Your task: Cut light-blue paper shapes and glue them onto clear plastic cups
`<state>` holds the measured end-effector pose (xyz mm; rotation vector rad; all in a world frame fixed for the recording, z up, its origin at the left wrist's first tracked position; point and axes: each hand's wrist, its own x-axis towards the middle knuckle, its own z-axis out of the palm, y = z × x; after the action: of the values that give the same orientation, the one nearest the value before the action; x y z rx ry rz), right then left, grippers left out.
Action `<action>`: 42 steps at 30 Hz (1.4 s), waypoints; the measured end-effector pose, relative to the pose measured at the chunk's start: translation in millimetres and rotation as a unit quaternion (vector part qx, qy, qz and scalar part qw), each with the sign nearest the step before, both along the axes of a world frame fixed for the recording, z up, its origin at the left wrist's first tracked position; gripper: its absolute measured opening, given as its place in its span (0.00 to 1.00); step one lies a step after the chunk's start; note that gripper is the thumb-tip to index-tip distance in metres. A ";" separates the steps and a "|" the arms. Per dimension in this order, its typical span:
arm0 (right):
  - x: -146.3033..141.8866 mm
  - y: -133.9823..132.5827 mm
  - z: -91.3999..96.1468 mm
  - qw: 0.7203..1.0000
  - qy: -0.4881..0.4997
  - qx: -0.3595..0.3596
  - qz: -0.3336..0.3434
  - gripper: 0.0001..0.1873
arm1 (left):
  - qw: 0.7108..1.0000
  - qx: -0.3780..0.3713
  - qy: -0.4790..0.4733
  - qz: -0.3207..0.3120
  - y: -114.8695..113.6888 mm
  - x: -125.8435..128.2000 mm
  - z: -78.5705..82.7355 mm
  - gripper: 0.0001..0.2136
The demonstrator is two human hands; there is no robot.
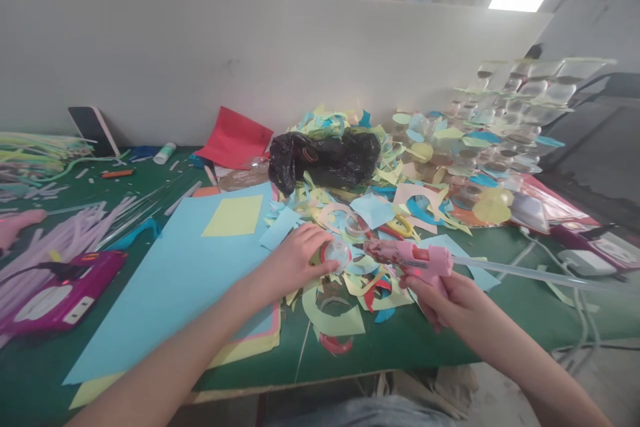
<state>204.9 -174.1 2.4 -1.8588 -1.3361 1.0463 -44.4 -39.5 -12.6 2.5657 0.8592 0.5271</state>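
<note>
My left hand [295, 257] pinches a small clear plastic cup with a red rim [338, 253] and holds it just above the paper scraps. My right hand [440, 297] grips a pink hot glue gun [415, 257], whose nozzle points left at the cup. A clear glue stick [525, 270] juts out of the gun's back to the right. Both hands hover over a heap of cut coloured paper [360, 280] on the green table [450, 340].
A large light-blue sheet [180, 273] with a yellow square [234, 215] lies to the left. A black plastic bag [325, 159], red paper [235, 139], stacked clear cups with paper lids [505, 127], a magenta box [55, 293], straws [75, 230] and a white cable [575, 293] surround the hands.
</note>
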 end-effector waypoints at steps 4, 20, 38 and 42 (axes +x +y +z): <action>-5.7 4.3 6.6 1.000 -0.005 0.014 0.006 0.28 | 1.000 -0.003 -0.007 -0.003 0.5 0.6 -0.7 0.18; -22.2 16.1 14.4 0.996 -0.058 0.015 0.065 0.28 | 0.999 0.036 -0.028 -0.018 1.0 -0.1 -4.0 0.17; -20.1 11.6 13.6 0.997 -0.055 -0.012 0.043 0.27 | 0.999 0.020 -0.027 -0.013 -0.4 0.1 -1.4 0.17; -9.4 8.0 10.9 0.998 -0.048 0.002 0.030 0.29 | 1.000 0.003 -0.021 -0.008 -1.0 0.5 0.2 0.17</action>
<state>195.5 -166.1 13.3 -1.8974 -1.4564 0.9941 -44.0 -40.5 -12.4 2.5552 0.8240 0.5771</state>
